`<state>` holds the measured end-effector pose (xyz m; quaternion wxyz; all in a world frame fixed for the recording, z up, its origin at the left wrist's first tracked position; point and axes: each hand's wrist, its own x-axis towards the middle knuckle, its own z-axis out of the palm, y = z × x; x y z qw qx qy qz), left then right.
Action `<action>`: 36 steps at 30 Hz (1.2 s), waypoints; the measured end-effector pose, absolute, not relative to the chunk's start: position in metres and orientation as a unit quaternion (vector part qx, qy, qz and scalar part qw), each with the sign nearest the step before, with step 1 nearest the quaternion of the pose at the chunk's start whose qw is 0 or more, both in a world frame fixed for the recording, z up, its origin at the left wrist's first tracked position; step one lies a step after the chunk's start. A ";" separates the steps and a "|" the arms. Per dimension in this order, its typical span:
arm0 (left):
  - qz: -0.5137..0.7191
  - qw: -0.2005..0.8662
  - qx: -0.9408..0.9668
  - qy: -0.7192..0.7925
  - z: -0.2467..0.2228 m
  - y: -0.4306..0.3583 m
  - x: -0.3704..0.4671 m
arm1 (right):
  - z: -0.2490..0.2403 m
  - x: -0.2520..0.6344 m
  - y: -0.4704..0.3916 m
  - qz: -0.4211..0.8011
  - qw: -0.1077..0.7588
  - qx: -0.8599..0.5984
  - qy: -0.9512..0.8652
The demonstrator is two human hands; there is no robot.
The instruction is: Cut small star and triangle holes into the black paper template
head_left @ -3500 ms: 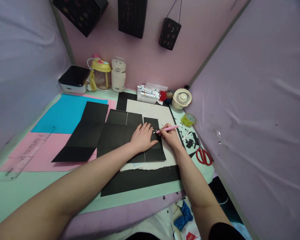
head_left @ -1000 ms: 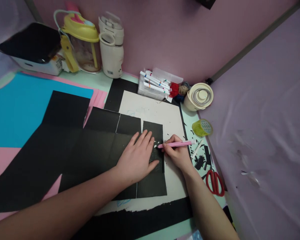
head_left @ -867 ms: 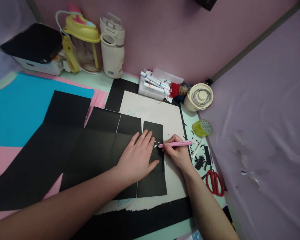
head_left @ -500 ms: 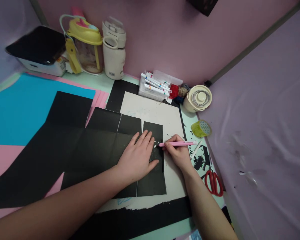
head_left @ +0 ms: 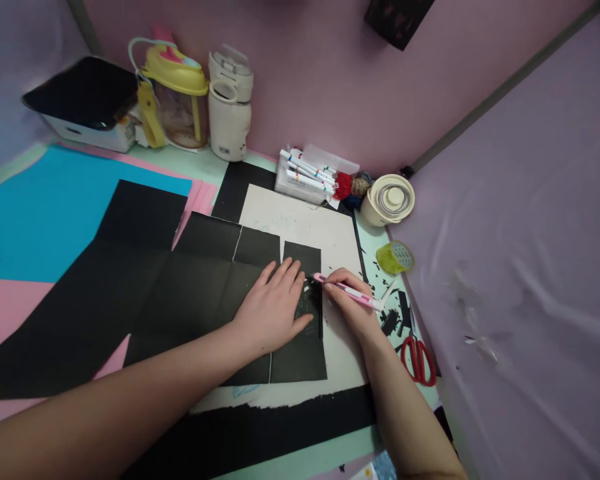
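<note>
My left hand [head_left: 267, 308] lies flat on a large black sheet of paper [head_left: 190, 293], its fingers slightly spread. The sheet has fold lines and slits cut in from its edges. My right hand [head_left: 353, 303] pinches a slim pink craft knife [head_left: 347, 289], whose dark tip meets the black paper just right of my left fingertips. Small pale openings and faint drawn marks show in the paper there. Beneath the black sheet is a white board [head_left: 337, 233], showing along the top, right and bottom.
Red-handled scissors [head_left: 419, 360] and black paper scraps [head_left: 391, 323] lie to the right. Behind stand a box of markers [head_left: 305, 179], a cream round container [head_left: 389, 200], a yellow-green cup [head_left: 395, 257], a white bottle [head_left: 231, 117] and a yellow-lidded jug [head_left: 180, 100]. Blue paper [head_left: 45, 213] lies left.
The craft knife has swung in my right hand, its back end now lower and its tip slightly farther up the paper. My left hand stays on the sheet. The view has shifted slightly.
</note>
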<state>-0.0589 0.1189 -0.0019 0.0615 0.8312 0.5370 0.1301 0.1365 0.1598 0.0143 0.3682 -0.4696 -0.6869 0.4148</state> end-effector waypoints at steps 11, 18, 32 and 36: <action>0.138 0.060 0.831 0.536 -0.005 0.120 -0.058 | 0.017 0.142 0.163 0.415 0.341 -0.503 -0.677; 0.132 0.062 0.832 0.536 -0.004 0.120 -0.059 | 0.013 0.145 0.166 0.413 0.335 -0.481 -0.697; 0.141 0.056 0.830 0.537 -0.006 0.119 -0.058 | 0.015 0.142 0.164 0.400 0.328 -0.467 -0.718; 0.134 0.054 0.831 0.537 -0.006 0.119 -0.058 | 0.017 0.142 0.163 0.384 0.320 -0.453 -0.738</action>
